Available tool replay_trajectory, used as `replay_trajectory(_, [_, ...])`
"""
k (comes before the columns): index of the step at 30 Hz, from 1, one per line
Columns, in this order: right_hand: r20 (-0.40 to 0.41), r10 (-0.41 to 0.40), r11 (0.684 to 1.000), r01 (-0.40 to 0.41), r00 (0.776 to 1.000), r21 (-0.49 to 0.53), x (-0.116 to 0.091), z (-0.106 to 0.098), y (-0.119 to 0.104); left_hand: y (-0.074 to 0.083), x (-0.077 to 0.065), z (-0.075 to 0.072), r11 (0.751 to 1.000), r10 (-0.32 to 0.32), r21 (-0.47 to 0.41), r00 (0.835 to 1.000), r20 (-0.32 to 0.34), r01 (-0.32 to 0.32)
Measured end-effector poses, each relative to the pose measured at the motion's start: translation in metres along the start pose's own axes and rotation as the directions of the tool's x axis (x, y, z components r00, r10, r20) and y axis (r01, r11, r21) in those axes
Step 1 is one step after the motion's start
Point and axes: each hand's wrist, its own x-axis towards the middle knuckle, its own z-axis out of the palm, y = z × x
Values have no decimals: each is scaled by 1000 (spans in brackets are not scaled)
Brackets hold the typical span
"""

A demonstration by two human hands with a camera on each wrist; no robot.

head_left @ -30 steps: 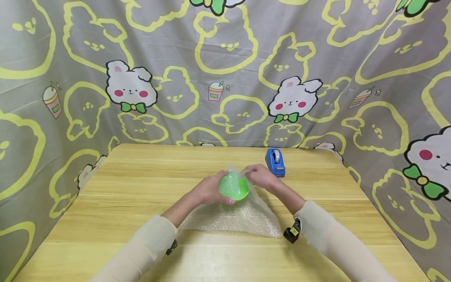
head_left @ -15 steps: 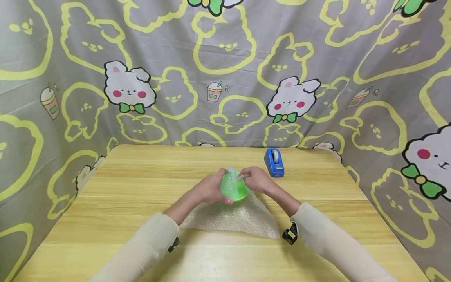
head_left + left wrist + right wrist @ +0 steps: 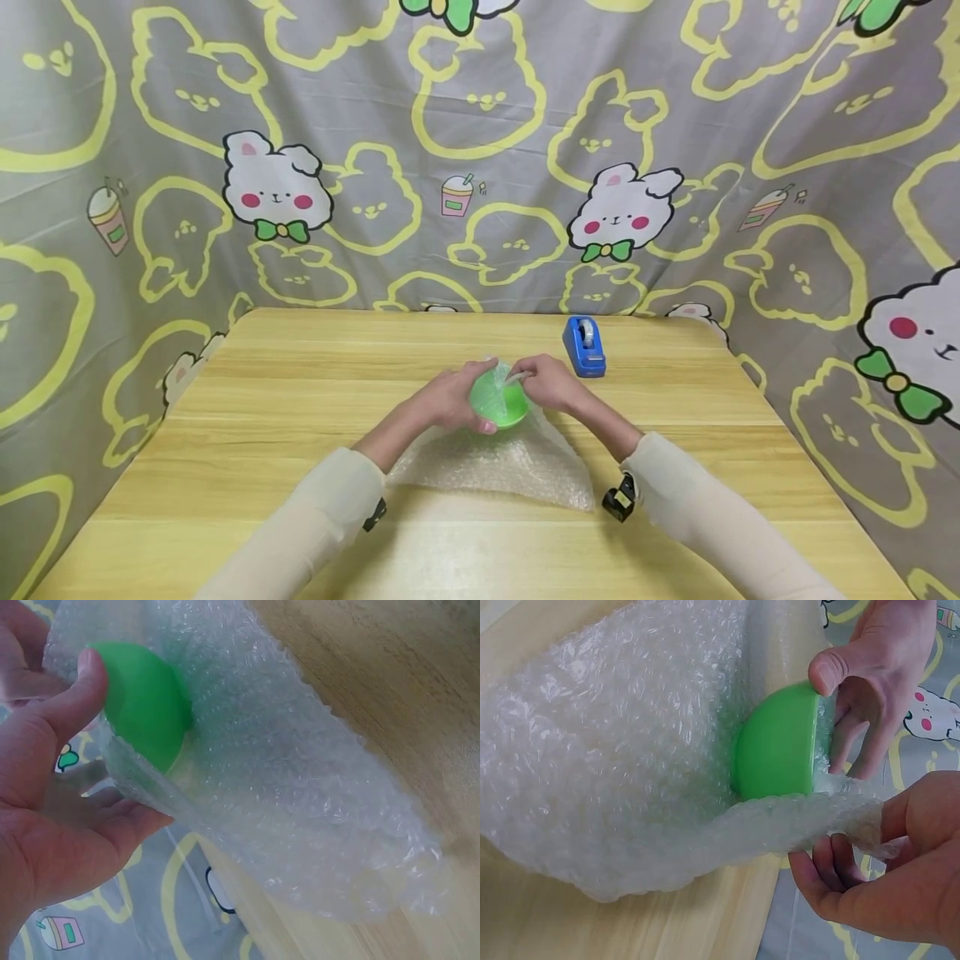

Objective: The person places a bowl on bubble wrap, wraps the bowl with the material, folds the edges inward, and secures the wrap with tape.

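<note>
A green bowl (image 3: pixel 517 406) stands tipped on its side on a sheet of bubble wrap (image 3: pixel 495 468), with one flap of the sheet lying over part of its mouth. My left hand (image 3: pixel 453 400) grips the bowl's rim from the left; in the left wrist view the thumb (image 3: pixel 90 682) presses on the green outer wall while the other fingers are behind the wrap. At the bowl's right side my right hand (image 3: pixel 553 384) pinches another edge of the sheet, as the right wrist view shows between thumb and fingers (image 3: pixel 826 862). The bowl's inside is mostly hidden by the flap.
A blue tape dispenser (image 3: pixel 585 347) with a roll of clear tape stands behind my right hand. The wooden table (image 3: pixel 300 358) reaches back to a grey patterned curtain (image 3: pixel 517 183). A small black camera (image 3: pixel 619 498) is strapped at my right wrist.
My right hand has drawn its wrap edge slightly left over the bowl. The left fingertips have shifted right onto the flap at the bowl's top, and the flap lies flatter.
</note>
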Motion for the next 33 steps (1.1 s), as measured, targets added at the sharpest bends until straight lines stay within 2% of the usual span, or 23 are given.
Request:
replay_trajectory(7, [23, 26, 999, -27, 999, 30, -2, -5, -2, 0, 1, 0, 1000, -20, 9, 999, 26, 20])
replay_trajectory(16, [152, 59, 988, -79, 987, 130, -4, -15, 0, 1, 0, -1, 1000, -28, 5, 999, 32, 28])
replay_trajectory(23, [194, 2, 971, -48, 981, 234, -5, -16, 5, 1, -1, -1, 1000, -24, 19, 999, 23, 23])
replay_trajectory(28, [242, -64, 987, 26, 968, 160, -8, -19, 9, 1, -1, 0, 1000, -12, 17, 1000, 20, 12])
replay_trajectory(33, [286, -93, 992, 63, 954, 112, -11, -21, 13, 1, -1, 0, 1000, -5, 17, 1000, 9, 5])
